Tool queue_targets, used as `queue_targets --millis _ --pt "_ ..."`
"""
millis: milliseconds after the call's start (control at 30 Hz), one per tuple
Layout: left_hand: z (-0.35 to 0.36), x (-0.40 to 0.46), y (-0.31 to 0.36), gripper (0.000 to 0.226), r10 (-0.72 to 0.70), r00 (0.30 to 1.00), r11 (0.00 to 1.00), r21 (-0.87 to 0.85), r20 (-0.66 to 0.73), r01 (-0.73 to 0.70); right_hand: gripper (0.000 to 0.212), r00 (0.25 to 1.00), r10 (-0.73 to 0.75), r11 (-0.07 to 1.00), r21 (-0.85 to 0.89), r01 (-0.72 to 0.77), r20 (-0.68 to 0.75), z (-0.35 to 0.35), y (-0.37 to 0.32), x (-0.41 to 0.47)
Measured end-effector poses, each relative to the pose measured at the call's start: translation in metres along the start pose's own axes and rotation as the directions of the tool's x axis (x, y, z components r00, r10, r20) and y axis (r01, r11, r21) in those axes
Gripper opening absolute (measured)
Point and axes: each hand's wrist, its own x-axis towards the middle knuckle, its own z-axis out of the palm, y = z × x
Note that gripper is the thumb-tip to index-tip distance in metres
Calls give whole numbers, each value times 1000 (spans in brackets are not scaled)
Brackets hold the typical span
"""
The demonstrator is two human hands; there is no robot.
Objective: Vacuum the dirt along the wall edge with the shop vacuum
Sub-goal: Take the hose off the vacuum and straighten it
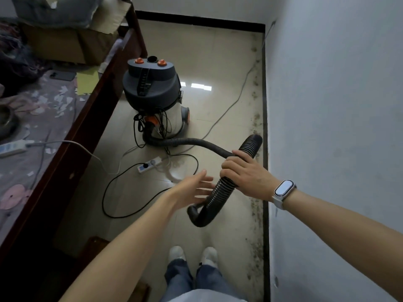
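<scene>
Black ribbed hose (222, 190) is looped up off the floor, free end (193, 211) hanging low and curled, not yet at the dirt (257, 118) along the baseboard (265, 127). Right hand (244, 171) grips the doubled hose mid-loop, probably to gather slack. Left hand (196, 190) has straight, relaxed fingers reaching for the lower run, seemingly to take the nozzle end. Shop vacuum (152, 90) sits ahead by the bed (72, 118). Power strip (149, 164) and loose cords (122, 192) on the floor could snag.

We are looking down from head height, facing forward along the wall (338, 105), close above our hands.
</scene>
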Motion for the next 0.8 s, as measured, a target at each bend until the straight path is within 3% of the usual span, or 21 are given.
queue_targets --millis 100,167,233,267,300,333,367,400,433,533,600,667,733,800 --pt "20 6 -5 63 77 989 995 50 127 -84 35 993 113 993 32 -112 -35 2 -1 -5" --pt "24 4 -4 58 140 981 978 136 132 -158 45 967 252 961 123 -248 -22 4 -2 -14" --pt "24 1 -2 42 230 966 932 259 119 -253 55 858 513 834 244 -495 -12 2 -1 -23" --pt "23 0 -2 33 261 960 916 288 104 -280 58 718 695 667 342 -662 37 -1 0 -24" --pt "23 -2 -4 27 276 957 910 295 91 -291 58 503 848 376 479 -793 168 -7 2 -23" --pt "25 -4 -7 27 282 955 910 290 88 -296 56 249 881 -35 580 -814 402 -16 5 -17" --pt "28 -4 -12 29 283 954 910 286 99 -300 52 99 746 -425 585 -691 659 -22 8 -11" --pt "32 -4 -17 33 282 953 906 296 109 -302 47 85 552 -687 511 -516 829 -26 11 -5" --pt "35 -4 -23 37 283 953 901 310 108 -303 46 132 440 -801 455 -389 888 -28 14 1" --pt "41 -1 -26 45 310 948 890 327 78 -318 30 179 477 -851 503 -150 860 -22 19 22" --pt "35 2 -19 46 306 940 820 461 149 -339 19 199 545 -778 580 -244 815 -20 18 36" --pt "20 6 -5 53 235 956 719 629 178 -294 14 304 549 -653 627 -424 778 -30 17 47" --pt "-1 6 15 81 288 958 664 719 7 -205 18 439 489 -525 656 -543 754 -45 16 55" --pt "-20 -1 39 105 515 841 604 766 -165 -220 29 537 421 -383 680 -626 731 -61 17 64"
